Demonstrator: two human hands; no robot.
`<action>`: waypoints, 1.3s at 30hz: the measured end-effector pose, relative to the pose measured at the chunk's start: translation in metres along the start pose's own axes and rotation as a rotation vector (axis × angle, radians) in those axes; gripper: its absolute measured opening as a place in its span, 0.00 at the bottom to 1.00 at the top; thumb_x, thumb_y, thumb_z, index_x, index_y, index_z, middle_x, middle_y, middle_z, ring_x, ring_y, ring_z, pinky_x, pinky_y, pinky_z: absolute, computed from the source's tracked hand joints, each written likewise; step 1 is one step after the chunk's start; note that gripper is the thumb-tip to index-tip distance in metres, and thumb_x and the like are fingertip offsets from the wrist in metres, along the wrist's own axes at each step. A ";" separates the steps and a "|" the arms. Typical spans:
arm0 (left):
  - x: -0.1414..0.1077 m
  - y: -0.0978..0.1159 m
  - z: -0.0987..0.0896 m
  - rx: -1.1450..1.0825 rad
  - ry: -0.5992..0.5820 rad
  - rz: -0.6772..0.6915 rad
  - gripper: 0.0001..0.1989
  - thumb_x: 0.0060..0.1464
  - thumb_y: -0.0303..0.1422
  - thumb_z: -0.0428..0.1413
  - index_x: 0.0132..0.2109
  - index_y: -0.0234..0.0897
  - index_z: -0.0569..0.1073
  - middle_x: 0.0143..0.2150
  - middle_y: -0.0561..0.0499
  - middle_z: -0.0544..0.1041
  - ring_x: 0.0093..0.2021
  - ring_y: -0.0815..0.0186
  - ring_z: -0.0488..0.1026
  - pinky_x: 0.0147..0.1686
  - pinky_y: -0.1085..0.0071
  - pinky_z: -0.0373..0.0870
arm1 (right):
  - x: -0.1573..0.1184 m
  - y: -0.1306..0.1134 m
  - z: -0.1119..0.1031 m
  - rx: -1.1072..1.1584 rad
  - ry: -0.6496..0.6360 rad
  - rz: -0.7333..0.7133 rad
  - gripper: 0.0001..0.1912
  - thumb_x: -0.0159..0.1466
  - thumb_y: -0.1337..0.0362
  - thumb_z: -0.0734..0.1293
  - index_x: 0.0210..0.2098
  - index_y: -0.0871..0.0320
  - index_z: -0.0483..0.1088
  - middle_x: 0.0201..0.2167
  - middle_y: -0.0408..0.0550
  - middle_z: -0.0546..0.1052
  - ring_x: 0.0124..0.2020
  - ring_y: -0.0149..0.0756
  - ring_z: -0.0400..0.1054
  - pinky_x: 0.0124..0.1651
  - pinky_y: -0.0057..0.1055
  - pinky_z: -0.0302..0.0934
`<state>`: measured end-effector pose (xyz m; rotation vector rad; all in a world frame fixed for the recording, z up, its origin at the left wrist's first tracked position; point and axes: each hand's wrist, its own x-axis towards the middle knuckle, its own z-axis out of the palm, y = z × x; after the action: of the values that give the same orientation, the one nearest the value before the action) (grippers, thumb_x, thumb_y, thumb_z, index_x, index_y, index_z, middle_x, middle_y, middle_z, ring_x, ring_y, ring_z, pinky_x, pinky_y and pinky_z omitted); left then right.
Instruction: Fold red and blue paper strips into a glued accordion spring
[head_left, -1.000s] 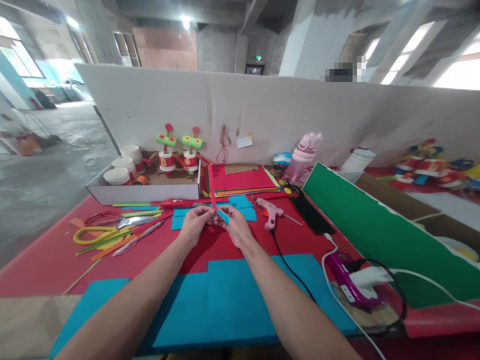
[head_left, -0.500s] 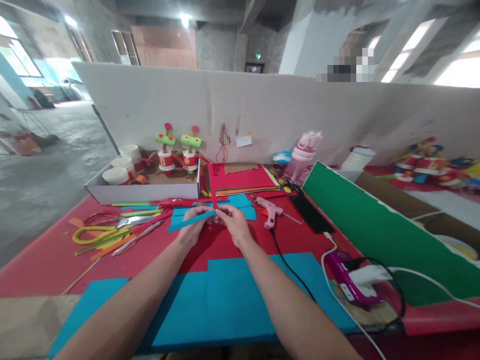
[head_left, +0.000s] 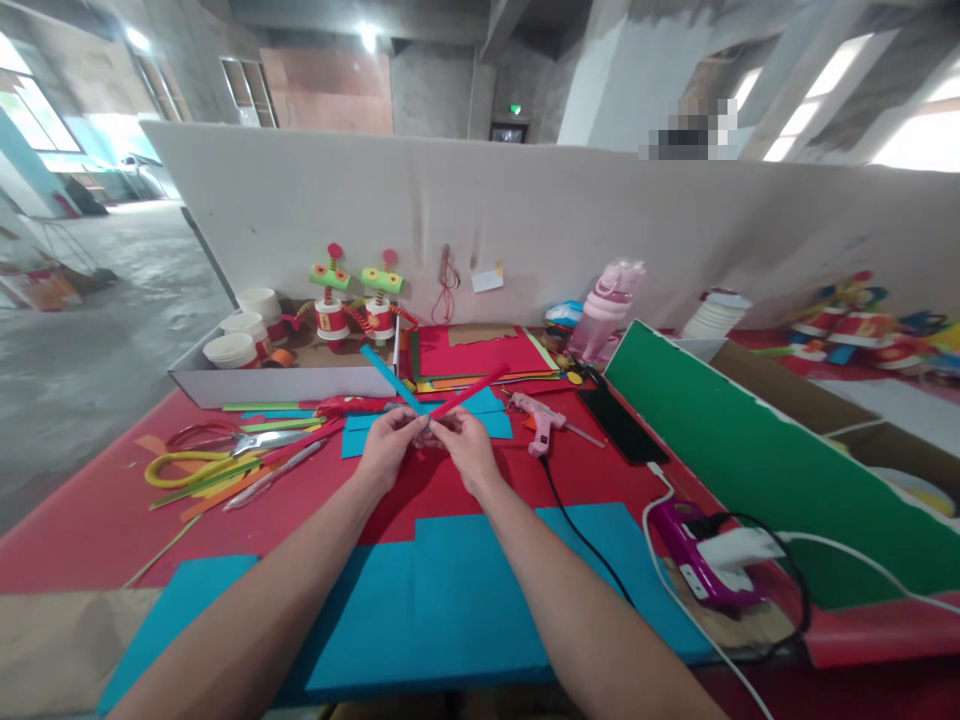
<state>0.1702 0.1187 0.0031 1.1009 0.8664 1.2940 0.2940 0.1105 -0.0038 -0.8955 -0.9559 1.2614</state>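
My left hand (head_left: pixel 393 444) and my right hand (head_left: pixel 463 446) meet over the middle of the table, fingertips pinched together. Between them they grip a blue paper strip (head_left: pixel 388 372) and a red paper strip (head_left: pixel 474 390) where the two join. The blue one slants up to the left and the red one up to the right, forming a V. The join itself is mostly covered by my fingers. Blue paper pieces (head_left: pixel 489 414) lie on the table behind my hands. A pink glue gun (head_left: pixel 541 422) rests to the right of my right hand.
Scissors with yellow handles (head_left: pixel 176 470) lie among paper strips at left. A white box (head_left: pixel 289 385) holds paper cups and two cup figures. At right are a phone (head_left: pixel 621 425), a purple power strip (head_left: pixel 701 560) with cables, and a green board (head_left: pixel 765 470). A pink bottle (head_left: pixel 604 310) stands behind.
The blue strip has swung from pointing down-left to pointing up-left. The red strip has turned from upright to slanting up-right. Both hands stay at nearly the same spot.
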 end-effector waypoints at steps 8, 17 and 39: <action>0.005 -0.004 -0.005 0.133 0.041 0.011 0.14 0.40 0.39 0.65 0.29 0.32 0.75 0.22 0.52 0.73 0.21 0.73 0.65 0.22 0.75 0.62 | 0.000 -0.004 0.000 0.043 0.003 0.054 0.17 0.46 0.56 0.74 0.29 0.60 0.70 0.22 0.42 0.76 0.25 0.35 0.73 0.34 0.33 0.70; 0.002 -0.001 -0.001 0.042 0.031 0.007 0.16 0.40 0.39 0.65 0.34 0.34 0.74 0.24 0.54 0.72 0.22 0.73 0.65 0.23 0.76 0.63 | 0.000 -0.002 0.001 0.045 0.001 0.075 0.17 0.45 0.55 0.75 0.26 0.59 0.69 0.20 0.43 0.76 0.25 0.38 0.74 0.31 0.33 0.70; 0.001 -0.001 0.001 0.133 0.068 -0.002 0.16 0.39 0.41 0.65 0.32 0.33 0.76 0.21 0.54 0.71 0.22 0.72 0.65 0.24 0.75 0.63 | -0.002 -0.006 0.003 0.051 0.043 -0.016 0.16 0.47 0.57 0.74 0.32 0.58 0.70 0.24 0.41 0.76 0.27 0.36 0.74 0.34 0.34 0.71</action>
<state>0.1714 0.1200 0.0021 1.1651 1.0155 1.2930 0.2933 0.1079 0.0023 -0.8703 -0.8919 1.2434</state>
